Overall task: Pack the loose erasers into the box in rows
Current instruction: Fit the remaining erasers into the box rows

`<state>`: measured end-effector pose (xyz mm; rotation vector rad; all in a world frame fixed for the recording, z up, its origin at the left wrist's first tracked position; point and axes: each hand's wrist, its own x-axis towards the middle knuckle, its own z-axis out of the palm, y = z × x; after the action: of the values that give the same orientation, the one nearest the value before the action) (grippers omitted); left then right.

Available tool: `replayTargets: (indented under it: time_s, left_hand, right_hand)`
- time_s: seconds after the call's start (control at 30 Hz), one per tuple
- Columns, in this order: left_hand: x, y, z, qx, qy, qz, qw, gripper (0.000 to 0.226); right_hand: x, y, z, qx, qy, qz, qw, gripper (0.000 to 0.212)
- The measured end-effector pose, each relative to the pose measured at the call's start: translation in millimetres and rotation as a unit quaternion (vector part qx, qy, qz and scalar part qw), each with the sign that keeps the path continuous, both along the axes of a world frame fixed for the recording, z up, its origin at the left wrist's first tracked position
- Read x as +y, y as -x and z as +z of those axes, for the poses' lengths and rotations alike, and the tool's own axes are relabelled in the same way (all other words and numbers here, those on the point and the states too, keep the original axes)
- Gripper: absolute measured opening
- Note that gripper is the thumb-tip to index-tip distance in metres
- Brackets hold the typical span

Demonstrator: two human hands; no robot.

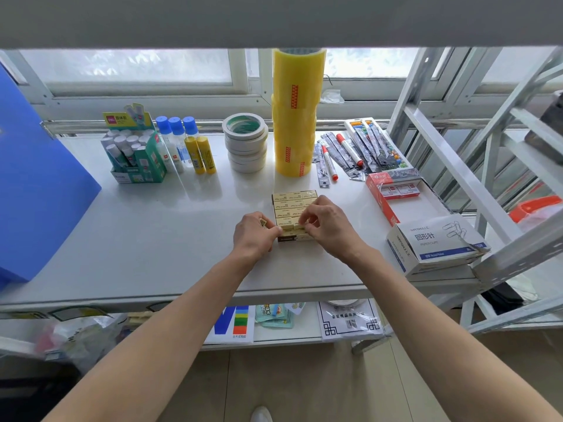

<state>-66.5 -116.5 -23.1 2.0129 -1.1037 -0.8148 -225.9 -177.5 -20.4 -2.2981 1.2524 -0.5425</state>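
Observation:
A small box (288, 238) with a dark front wall sits mid-shelf, packed with rows of pale yellow erasers (289, 204). My left hand (254, 234) rests at the box's left side, fingers curled around a loose eraser (263, 222), with a fingertip against the front row. My right hand (327, 226) is over the box's right front part and pinches an eraser (304, 222) in the near rows. The box's right side is hidden under that hand.
A tall stack of yellow tape rolls (297, 117) and white tape rolls (246, 143) stand behind the box. Glue sticks (134, 150) stand at back left, markers (350, 149) at back right. A paper-clip carton (435, 243) and red boxes (393, 190) lie right. A blue folder (36, 184) leans left.

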Motion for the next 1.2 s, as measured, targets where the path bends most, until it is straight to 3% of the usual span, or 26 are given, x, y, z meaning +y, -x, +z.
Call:
replayTargets:
  time_s: [0.13,0.2,0.3,0.4,0.47,0.63,0.77,1.03,1.2]
  left_hand:
    - [5.2,-0.3,4.1,-0.001,-0.001,-0.003,1.000,0.018]
    - [8.0,-0.7,7.5,0.038,0.014,0.005,0.999,0.024]
    - [13.8,-3.9,15.9,0.219,0.035,0.020,0.975,0.042]
    - [22.6,-7.0,25.1,0.428,0.019,0.007,0.904,0.055]
    - [27.2,-6.6,28.3,0.487,0.015,-0.012,0.873,0.059]
    - [31.0,1.3,33.3,0.437,0.033,-0.048,0.897,0.063]
    - [29.4,7.4,33.1,0.389,0.050,-0.045,0.919,0.059]
    - [23.8,11.7,28.4,0.389,0.062,-0.036,0.919,0.051]
    - [18.3,13.4,27.3,0.347,0.049,-0.079,0.933,0.038]
  right_hand:
    - [3.9,-0.7,-2.0,0.000,0.012,-0.001,1.000,0.012]
    - [7.0,-0.5,-1.3,0.003,0.009,-0.002,1.000,0.015]
    - [12.9,-0.1,2.4,-0.033,0.001,-0.022,0.999,0.019]
    - [21.9,-2.5,11.7,-0.105,0.012,-0.052,0.993,0.017]
    - [29.9,-6.9,20.2,-0.143,-0.009,-0.041,0.989,0.014]
    - [45.3,-12.7,32.7,-0.157,-0.090,0.020,0.983,0.019]
    - [51.5,-11.2,32.2,-0.140,-0.096,0.043,0.985,0.016]
    - [44.4,4.8,32.3,-0.337,-0.212,-0.051,0.916,0.029]
    - [36.9,17.6,26.3,-0.331,-0.206,-0.044,0.920,0.024]
